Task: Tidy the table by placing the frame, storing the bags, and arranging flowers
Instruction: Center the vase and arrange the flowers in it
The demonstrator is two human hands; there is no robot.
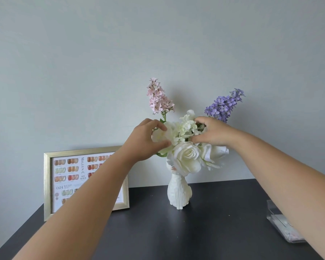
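A white cat-shaped vase (179, 192) stands on the dark table (195, 231) near the wall. It holds white roses (186, 156), a pink flower spike (159, 99) and a purple flower spike (224, 105). My left hand (148, 139) pinches a white bloom on the left side of the bunch. On the right side, my right hand (211, 131) grips the small white blossoms. A gold picture frame (51, 184) with a nail-colour chart leans upright against the wall at the left, partly hidden by my left forearm.
A clear plastic box (281, 228) with white and pink contents lies at the table's right edge, partly behind my right forearm. The grey wall rises directly behind the vase and frame.
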